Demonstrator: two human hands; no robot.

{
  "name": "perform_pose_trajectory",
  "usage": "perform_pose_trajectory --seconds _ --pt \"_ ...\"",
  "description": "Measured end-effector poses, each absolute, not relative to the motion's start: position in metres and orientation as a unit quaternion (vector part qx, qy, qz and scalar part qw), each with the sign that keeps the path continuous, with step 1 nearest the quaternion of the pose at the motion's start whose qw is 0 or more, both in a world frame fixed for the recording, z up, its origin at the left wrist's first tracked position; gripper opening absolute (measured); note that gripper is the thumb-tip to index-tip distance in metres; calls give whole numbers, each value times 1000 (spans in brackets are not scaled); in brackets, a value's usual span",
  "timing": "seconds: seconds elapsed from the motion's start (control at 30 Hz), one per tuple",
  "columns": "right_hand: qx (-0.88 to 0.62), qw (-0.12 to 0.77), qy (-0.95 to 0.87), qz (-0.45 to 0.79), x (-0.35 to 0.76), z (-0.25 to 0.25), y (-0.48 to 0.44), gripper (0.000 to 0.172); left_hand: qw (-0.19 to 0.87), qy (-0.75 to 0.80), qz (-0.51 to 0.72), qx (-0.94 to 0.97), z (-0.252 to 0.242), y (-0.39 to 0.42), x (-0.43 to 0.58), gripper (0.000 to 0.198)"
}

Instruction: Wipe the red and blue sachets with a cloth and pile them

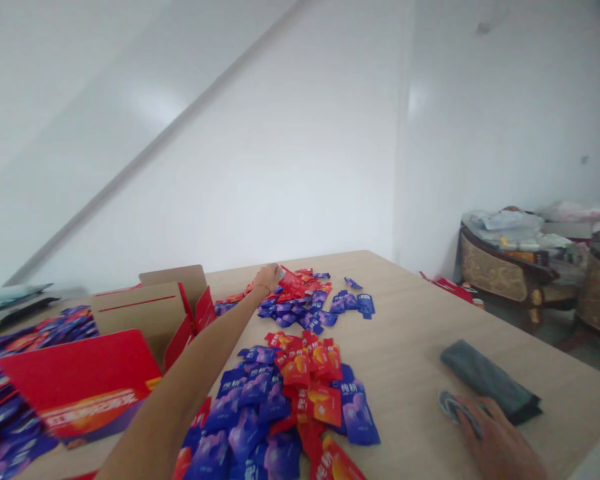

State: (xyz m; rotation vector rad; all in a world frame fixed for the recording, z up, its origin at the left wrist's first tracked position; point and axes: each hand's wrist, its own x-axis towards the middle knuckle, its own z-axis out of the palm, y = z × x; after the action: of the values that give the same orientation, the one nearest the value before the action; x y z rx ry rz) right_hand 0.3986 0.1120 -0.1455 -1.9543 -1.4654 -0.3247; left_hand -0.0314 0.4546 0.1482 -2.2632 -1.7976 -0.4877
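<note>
My left hand reaches far across the table, its fingers closed on the edge of a red sachet at the far pile of red and purple sachets. Beneath and beside my left forearm lies a nearer heap of purple sachets and red sachets. At the lower right my right hand is low over the tabletop, its fingers curled around a small grey, crumpled-looking thing. A dark grey folded pouch or cloth lies just beyond that hand.
An open red cardboard box stands left of my forearm, flaps up. More sachets are heaped farther left. The wooden table ends on the right before patterned armchairs piled with bags. A white wall rises behind.
</note>
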Motion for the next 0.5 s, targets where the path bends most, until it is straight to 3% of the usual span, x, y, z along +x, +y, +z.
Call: perform_pose_trajectory --seconds 0.3,0.4,0.5 --pt "-759 278 -560 -181 387 -128 111 41 157 -493 -134 -845 227 296 -49 38" --pt "-763 273 -558 -181 385 -125 110 43 178 -446 -91 -872 217 232 -55 32" --pt "-761 269 -559 -187 384 -122 108 44 192 -397 -47 -896 168 159 -67 10"
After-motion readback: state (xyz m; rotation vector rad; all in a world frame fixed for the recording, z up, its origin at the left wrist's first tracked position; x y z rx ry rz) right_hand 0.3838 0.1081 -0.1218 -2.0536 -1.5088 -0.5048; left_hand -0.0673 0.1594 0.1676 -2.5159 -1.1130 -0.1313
